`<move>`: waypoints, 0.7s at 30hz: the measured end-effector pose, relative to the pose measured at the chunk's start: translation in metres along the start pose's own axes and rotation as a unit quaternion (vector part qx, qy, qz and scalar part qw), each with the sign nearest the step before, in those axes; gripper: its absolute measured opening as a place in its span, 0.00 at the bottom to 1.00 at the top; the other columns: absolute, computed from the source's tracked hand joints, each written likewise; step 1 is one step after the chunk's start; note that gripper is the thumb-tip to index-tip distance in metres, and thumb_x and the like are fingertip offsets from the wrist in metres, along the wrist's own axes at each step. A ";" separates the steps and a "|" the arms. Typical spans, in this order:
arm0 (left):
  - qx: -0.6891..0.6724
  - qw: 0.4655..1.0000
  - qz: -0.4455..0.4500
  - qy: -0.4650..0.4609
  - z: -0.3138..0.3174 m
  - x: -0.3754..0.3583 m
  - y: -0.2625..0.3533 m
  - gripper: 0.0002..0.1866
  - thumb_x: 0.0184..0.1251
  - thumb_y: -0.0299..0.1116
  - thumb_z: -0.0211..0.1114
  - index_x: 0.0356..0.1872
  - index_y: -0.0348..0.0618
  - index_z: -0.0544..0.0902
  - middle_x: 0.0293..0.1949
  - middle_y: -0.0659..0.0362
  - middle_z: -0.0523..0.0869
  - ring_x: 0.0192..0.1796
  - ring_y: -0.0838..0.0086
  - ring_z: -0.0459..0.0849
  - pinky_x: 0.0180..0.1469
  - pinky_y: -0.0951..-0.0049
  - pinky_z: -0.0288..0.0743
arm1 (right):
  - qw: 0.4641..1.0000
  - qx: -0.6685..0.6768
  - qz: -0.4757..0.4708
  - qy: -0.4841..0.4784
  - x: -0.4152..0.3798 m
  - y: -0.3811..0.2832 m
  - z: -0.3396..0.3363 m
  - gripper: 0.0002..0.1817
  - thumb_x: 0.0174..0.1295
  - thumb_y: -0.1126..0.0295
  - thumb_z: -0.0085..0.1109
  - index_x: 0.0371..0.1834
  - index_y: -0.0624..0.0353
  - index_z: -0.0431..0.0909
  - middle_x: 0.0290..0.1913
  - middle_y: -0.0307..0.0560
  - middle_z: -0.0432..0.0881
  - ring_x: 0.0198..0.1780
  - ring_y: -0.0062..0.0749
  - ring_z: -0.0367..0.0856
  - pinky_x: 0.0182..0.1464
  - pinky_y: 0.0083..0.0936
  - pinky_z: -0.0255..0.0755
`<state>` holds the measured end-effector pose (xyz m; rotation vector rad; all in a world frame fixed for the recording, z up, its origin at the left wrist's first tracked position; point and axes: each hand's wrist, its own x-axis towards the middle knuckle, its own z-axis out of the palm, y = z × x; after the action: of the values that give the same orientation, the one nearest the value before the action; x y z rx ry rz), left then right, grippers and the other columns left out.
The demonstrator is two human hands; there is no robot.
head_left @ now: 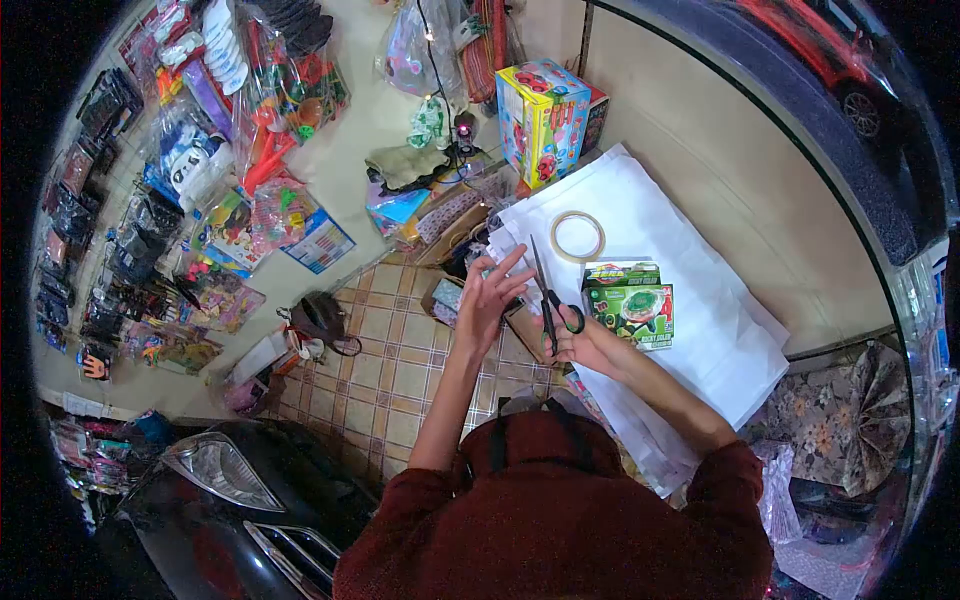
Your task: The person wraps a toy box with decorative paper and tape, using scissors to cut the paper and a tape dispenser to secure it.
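Observation:
My right hand [580, 345] grips a pair of scissors [549, 300] by the black handles, with the blades pointing away from me. Beside it, my left hand [487, 305] is raised with its fingers spread and nothing in it. Large white paper sheets [690, 290] lie in a stack to the right, partly under my right forearm. On the paper rest a roll of tape [554, 236] and a green toy box [632, 310] with a picture on its front. The scissors are just left of the green box, over the paper's left edge.
A yellow and blue carton [545, 125] stands behind the paper. Packaged toys [265, 150] hang along the left wall. A black vehicle [200, 510] fills the lower left, beside the tiled floor [375, 340]. A floral-patterned bundle [830, 420] lies at right.

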<state>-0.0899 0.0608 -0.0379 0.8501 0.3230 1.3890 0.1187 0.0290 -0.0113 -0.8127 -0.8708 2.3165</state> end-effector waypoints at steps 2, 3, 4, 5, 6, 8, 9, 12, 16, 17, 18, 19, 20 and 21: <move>-0.017 1.000 0.001 -0.002 0.000 0.001 0.000 0.21 0.71 0.54 0.52 0.56 0.54 0.67 0.70 0.39 0.63 0.63 0.55 0.75 0.62 0.66 0.68 | 1.000 0.017 0.001 -0.018 0.000 0.001 -0.004 0.34 0.66 0.42 0.50 0.61 0.63 0.69 0.38 0.40 0.77 0.42 0.24 0.77 0.47 0.22 0.69; -0.023 1.000 0.002 -0.008 0.001 0.001 0.001 0.21 0.71 0.54 0.52 0.56 0.54 0.67 0.70 0.39 0.62 0.63 0.55 0.75 0.62 0.66 0.68 | 1.000 0.012 -0.002 -0.017 0.001 0.000 -0.006 0.35 0.66 0.42 0.50 0.61 0.63 0.68 0.38 0.40 0.77 0.42 0.23 0.76 0.46 0.21 0.69; -0.028 0.999 0.002 -0.015 0.002 0.000 0.001 0.21 0.71 0.54 0.51 0.56 0.54 0.68 0.70 0.39 0.62 0.63 0.55 0.75 0.61 0.66 0.68 | 1.000 0.007 -0.004 -0.017 0.002 -0.001 -0.006 0.35 0.66 0.41 0.50 0.61 0.63 0.68 0.38 0.40 0.77 0.41 0.23 0.76 0.45 0.20 0.68; -0.034 0.999 0.000 -0.012 0.002 -0.001 0.001 0.21 0.72 0.55 0.51 0.56 0.54 0.68 0.70 0.39 0.62 0.63 0.56 0.75 0.61 0.67 0.68 | 1.000 0.012 -0.021 -0.012 0.002 -0.001 -0.003 0.35 0.65 0.41 0.51 0.61 0.63 0.69 0.37 0.40 0.77 0.41 0.23 0.76 0.44 0.20 0.68; -0.039 0.999 -0.003 -0.009 0.003 -0.002 0.001 0.21 0.72 0.55 0.50 0.56 0.54 0.68 0.70 0.39 0.62 0.62 0.56 0.75 0.61 0.67 0.68 | 0.999 0.016 -0.039 -0.006 0.002 -0.002 0.002 0.35 0.65 0.41 0.51 0.60 0.62 0.69 0.37 0.40 0.77 0.41 0.22 0.75 0.44 0.19 0.67; -0.048 0.999 -0.006 -0.007 0.002 -0.003 -0.001 0.21 0.72 0.55 0.50 0.56 0.55 0.69 0.70 0.39 0.62 0.62 0.56 0.76 0.61 0.67 0.68 | 0.998 0.022 -0.054 0.003 0.003 -0.003 0.006 0.35 0.64 0.41 0.52 0.60 0.62 0.69 0.36 0.39 0.76 0.40 0.21 0.75 0.43 0.19 0.67; -0.051 0.999 -0.006 -0.007 0.001 -0.004 -0.002 0.21 0.72 0.56 0.49 0.56 0.55 0.69 0.70 0.39 0.61 0.62 0.56 0.76 0.61 0.67 0.68 | 0.998 0.023 -0.051 0.007 0.005 -0.005 0.006 0.35 0.64 0.41 0.52 0.59 0.62 0.70 0.36 0.38 0.76 0.40 0.21 0.75 0.43 0.19 0.67; -0.043 0.999 -0.005 -0.006 0.003 -0.005 0.000 0.21 0.72 0.56 0.49 0.56 0.57 0.70 0.70 0.39 0.61 0.62 0.56 0.75 0.61 0.67 0.68 | 0.999 0.015 -0.038 0.025 0.008 -0.010 0.007 0.33 0.64 0.42 0.53 0.57 0.62 0.71 0.35 0.37 0.76 0.37 0.21 0.74 0.41 0.18 0.67; -0.039 0.999 -0.004 -0.002 0.001 -0.007 0.000 0.21 0.71 0.56 0.50 0.56 0.58 0.70 0.70 0.40 0.61 0.63 0.56 0.75 0.61 0.66 0.67 | 0.996 0.010 -0.072 0.056 0.005 -0.013 0.010 0.31 0.65 0.44 0.54 0.56 0.62 0.72 0.33 0.36 0.76 0.35 0.19 0.73 0.39 0.19 0.66; -0.045 0.999 -0.004 -0.003 -0.001 -0.007 -0.001 0.21 0.71 0.56 0.50 0.56 0.58 0.70 0.71 0.40 0.61 0.62 0.56 0.75 0.62 0.66 0.67 | 0.997 -0.004 -0.058 0.056 0.005 -0.014 0.009 0.30 0.66 0.45 0.54 0.56 0.62 0.72 0.32 0.36 0.76 0.34 0.19 0.73 0.39 0.19 0.66; -0.050 0.999 -0.003 -0.005 -0.003 -0.006 -0.002 0.21 0.71 0.56 0.50 0.56 0.58 0.70 0.71 0.40 0.61 0.62 0.56 0.75 0.62 0.66 0.67 | 0.997 -0.017 -0.044 0.056 0.005 -0.017 0.006 0.29 0.66 0.45 0.53 0.56 0.62 0.72 0.32 0.36 0.76 0.34 0.18 0.73 0.39 0.19 0.67; -0.056 0.998 -0.002 -0.006 -0.004 -0.006 -0.002 0.21 0.71 0.56 0.50 0.56 0.58 0.70 0.71 0.40 0.61 0.62 0.55 0.75 0.62 0.66 0.67 | 0.997 -0.031 -0.031 0.056 0.005 -0.019 0.005 0.29 0.67 0.46 0.53 0.56 0.61 0.72 0.32 0.36 0.76 0.34 0.18 0.73 0.40 0.19 0.67; -0.051 0.999 -0.003 -0.004 -0.004 -0.006 -0.002 0.21 0.71 0.56 0.50 0.56 0.59 0.70 0.71 0.39 0.61 0.62 0.55 0.75 0.62 0.66 0.67 | 0.997 -0.042 -0.037 0.060 0.004 -0.019 0.004 0.29 0.67 0.46 0.53 0.56 0.62 0.72 0.32 0.35 0.76 0.34 0.18 0.73 0.40 0.19 0.67; -0.045 0.999 -0.004 -0.001 -0.003 -0.006 -0.001 0.20 0.71 0.56 0.51 0.56 0.59 0.70 0.71 0.39 0.60 0.62 0.55 0.75 0.62 0.66 0.68 | 0.996 -0.052 -0.043 0.064 0.004 -0.019 0.004 0.28 0.67 0.46 0.53 0.56 0.62 0.72 0.32 0.35 0.76 0.34 0.18 0.73 0.41 0.19 0.67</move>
<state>-0.0924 0.0566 -0.0421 0.7754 0.2589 1.3853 0.1185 0.0423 0.0038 -0.9382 -0.9563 2.1334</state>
